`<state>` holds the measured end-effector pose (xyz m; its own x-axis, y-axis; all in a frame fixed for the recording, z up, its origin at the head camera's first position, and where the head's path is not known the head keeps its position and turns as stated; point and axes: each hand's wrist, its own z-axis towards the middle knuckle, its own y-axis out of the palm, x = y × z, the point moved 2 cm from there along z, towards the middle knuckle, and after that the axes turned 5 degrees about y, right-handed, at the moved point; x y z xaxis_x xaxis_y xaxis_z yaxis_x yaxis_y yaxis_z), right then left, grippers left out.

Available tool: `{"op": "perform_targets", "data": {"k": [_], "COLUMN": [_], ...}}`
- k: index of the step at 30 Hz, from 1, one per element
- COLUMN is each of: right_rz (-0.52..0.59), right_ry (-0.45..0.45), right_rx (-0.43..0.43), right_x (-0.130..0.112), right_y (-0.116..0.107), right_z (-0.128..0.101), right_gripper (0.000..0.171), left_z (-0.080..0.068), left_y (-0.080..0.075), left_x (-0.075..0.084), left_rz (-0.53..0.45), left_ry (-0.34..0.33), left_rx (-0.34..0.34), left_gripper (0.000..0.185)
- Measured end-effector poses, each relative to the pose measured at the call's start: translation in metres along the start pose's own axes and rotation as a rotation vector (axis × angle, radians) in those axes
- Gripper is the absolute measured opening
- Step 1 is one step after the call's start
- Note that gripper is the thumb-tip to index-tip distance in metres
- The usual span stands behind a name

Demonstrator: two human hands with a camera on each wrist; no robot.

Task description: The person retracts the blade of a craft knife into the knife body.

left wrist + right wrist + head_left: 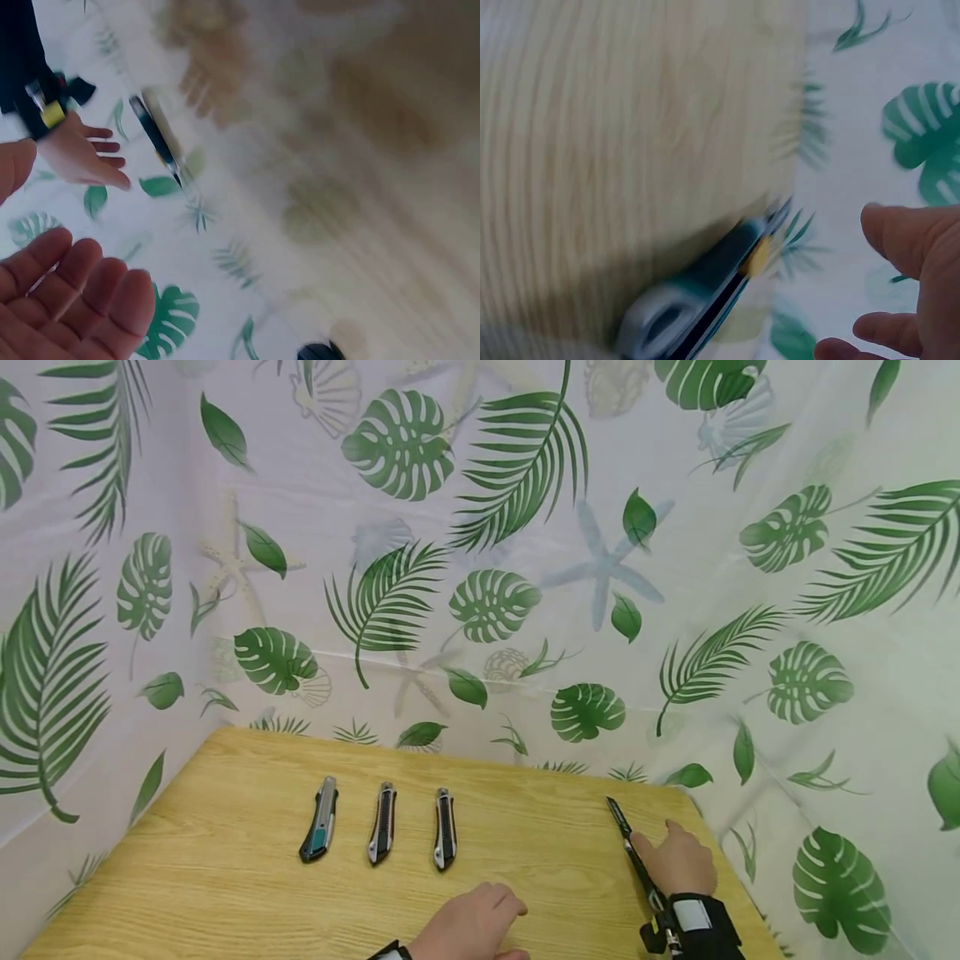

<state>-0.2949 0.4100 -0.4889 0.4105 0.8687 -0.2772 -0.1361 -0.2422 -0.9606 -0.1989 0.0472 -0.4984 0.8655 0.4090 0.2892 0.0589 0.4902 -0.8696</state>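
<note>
My right hand is over the right side of the table, thumb and fingers spread and holding nothing. Just left of it lies a dark utility knife with its narrow black tip pointing away from me. Blurred in the right wrist view, this knife shows a grey rounded end and a yellow part, apart from the thumb. My left hand hovers at the front middle, its fingers relaxed with nothing in them. Farther left lie a grey-and-teal utility knife and two silver-and-black utility knives.
The wooden table meets a leaf-printed cloth along its back and sides. The three knives on the left lie side by side, spaced apart. A strap with a camera is on the right wrist.
</note>
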Motion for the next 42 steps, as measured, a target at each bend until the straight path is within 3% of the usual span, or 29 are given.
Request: {"op": "perform_targets", "data": {"k": [6, 15, 23, 28, 35, 42], "right_rz": [-0.094, -0.114, -0.071, -0.060, -0.118, -0.128], "right_ry": [0.057, 0.062, -0.077, -0.073, -0.070, -0.056], "right_rx": [-0.155, -0.243, -0.205, -0.203, -0.220, -0.190], "right_x": [0.021, 0.030, 0.015, 0.009, 0.006, 0.000], "right_y": [0.010, 0.028, 0.034, 0.033, 0.030, 0.030], "right_z": [0.021, 0.028, 0.025, 0.022, 0.021, 0.017], "right_gripper": [0.100, 0.076, 0.040, 0.042, 0.046, 0.042], "left_z": [-0.006, -0.014, -0.016, -0.016, -0.019, -0.020], "left_y": [0.019, 0.028, 0.026, 0.023, 0.024, 0.026], "left_x": [0.011, 0.017, 0.015, 0.013, 0.011, 0.010], "left_rz": [-0.072, -0.087, -0.104, -0.132, -0.113, -0.125], "left_ry": [0.086, 0.042, 0.025, 0.005, 0.030, 0.031], "left_rx": [0.038, 0.116, 0.115, 0.091, 0.127, 0.116], "left_gripper": [0.038, 0.037, 0.036, 0.034, 0.031, 0.025]}}
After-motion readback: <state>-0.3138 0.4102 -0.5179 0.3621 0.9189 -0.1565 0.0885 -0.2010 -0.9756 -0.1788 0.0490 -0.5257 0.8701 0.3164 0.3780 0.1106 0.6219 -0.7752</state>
